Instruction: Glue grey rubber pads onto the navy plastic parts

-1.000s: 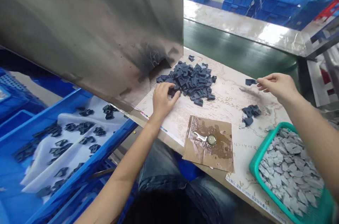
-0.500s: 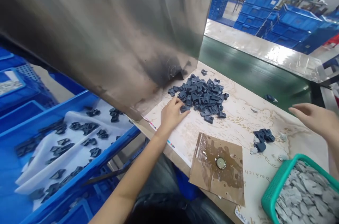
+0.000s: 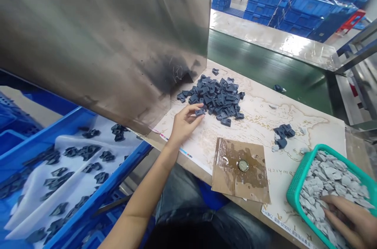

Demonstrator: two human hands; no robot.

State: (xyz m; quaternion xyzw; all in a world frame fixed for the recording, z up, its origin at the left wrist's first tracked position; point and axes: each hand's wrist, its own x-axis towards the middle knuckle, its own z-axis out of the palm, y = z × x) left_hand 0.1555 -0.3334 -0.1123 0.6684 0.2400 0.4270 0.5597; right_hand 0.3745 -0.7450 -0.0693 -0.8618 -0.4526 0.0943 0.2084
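Observation:
My left hand (image 3: 185,122) pinches a small dark grey plastic part (image 3: 200,112) between thumb and fingers. It is beside the near left edge of a heap of similar dark parts (image 3: 219,97) on the printed paper sheet. My right hand (image 3: 352,215) reaches into a green plastic basket (image 3: 294,186) full of flat pale grey pieces (image 3: 332,174). Its fingers are apart and touch the pieces, with the tips partly hidden. Between the hands lies a wet, stained cardboard square (image 3: 256,154) with a small round pale disc (image 3: 243,165) on it.
A small cluster of dark parts (image 3: 284,135) lies beyond the basket. On the left, a blue crate (image 3: 118,176) holds more parts on white cloth. A large metal panel (image 3: 118,44) rises behind the left side. A green belt (image 3: 265,68) runs along the back.
My right hand has moved from above the table's right side down into the green basket. My left hand has drawn a dark part slightly away from the heap. The camera view has shifted right.

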